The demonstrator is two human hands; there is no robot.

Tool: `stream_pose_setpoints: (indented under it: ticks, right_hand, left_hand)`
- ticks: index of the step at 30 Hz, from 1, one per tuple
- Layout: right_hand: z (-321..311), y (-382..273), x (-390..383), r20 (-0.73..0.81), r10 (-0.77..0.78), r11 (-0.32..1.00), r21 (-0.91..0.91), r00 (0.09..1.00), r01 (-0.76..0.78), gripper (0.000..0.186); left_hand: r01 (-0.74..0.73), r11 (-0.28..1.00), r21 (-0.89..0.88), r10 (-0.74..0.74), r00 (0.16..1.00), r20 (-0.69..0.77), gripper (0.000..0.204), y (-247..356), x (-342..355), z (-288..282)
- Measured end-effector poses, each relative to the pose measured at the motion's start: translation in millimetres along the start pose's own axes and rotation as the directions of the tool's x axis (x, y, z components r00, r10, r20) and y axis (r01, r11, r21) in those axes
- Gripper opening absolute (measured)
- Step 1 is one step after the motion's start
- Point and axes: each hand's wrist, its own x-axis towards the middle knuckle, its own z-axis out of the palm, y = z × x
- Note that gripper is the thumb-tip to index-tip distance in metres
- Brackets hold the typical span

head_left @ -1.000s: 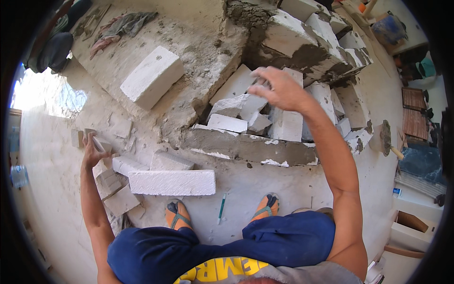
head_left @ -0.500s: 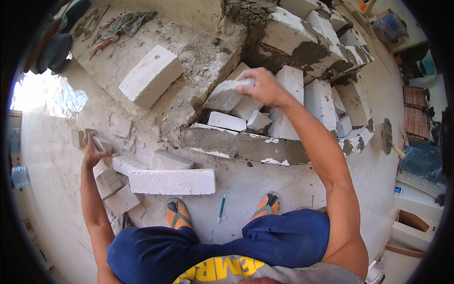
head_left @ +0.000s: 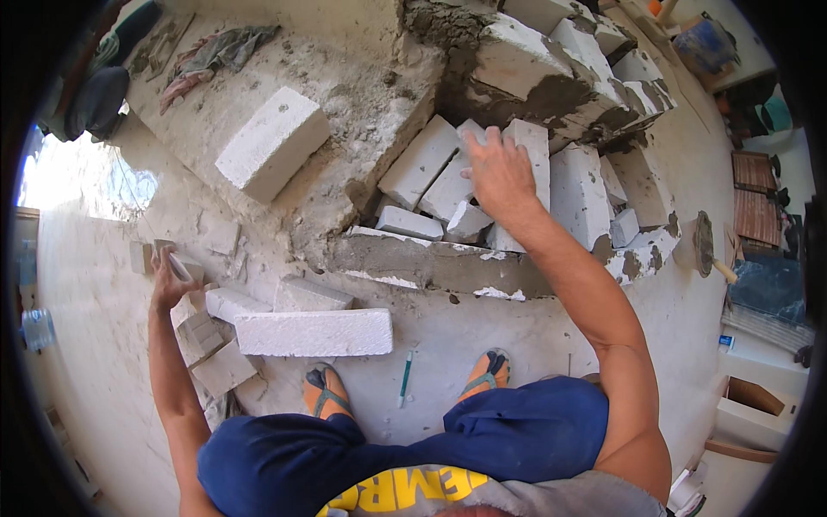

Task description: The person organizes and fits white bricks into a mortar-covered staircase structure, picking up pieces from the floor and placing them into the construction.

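"What's changed?"

"The right hand shifts rightward, fingers spread over a pale block; the slanted white block behind the mortared low wall now lies uncovered."

"The left hand?"

"Fingers bent at an offcut; cannot tell if clamped."

It's bright here: a washed-out patch glares left of the lone white block; far right of it, edges curve into a black rim.
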Motion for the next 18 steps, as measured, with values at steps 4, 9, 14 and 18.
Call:
stream_pose_setpoints:
  ticks: [4,9,14,18]
  right_hand:
    - [10.7,12.0,-0.3,0.028,-0.001,0.995,0.098,1.0,-0.002,0.042]
    - [24.3,36.0,15.2,0.038,-0.098,0.994,0.054,0.994,0.096,0.016]
    - [18.9,31.2,29.5,0.11,-0.097,0.994,0.058,0.989,0.091,0.015]
    - [10.9,32.6,24.6,0.3,-0.178,0.955,0.281,0.937,0.092,0.021]
  left_hand:
    - [-0.033,0.999,0.012,0.033,0.999,-0.005,0.109,4.5,-1.1,1.1]
    - [-0.028,0.999,-0.023,0.027,1.0,-0.013,0.106,10.9,-2.5,-1.4]
    - [-0.023,0.979,-0.205,0.011,0.998,-0.06,0.095,8.7,-15.1,-15.3]
    - [0.274,0.671,-0.689,-0.296,0.951,0.09,0.086,13.9,-31.8,-27.9]
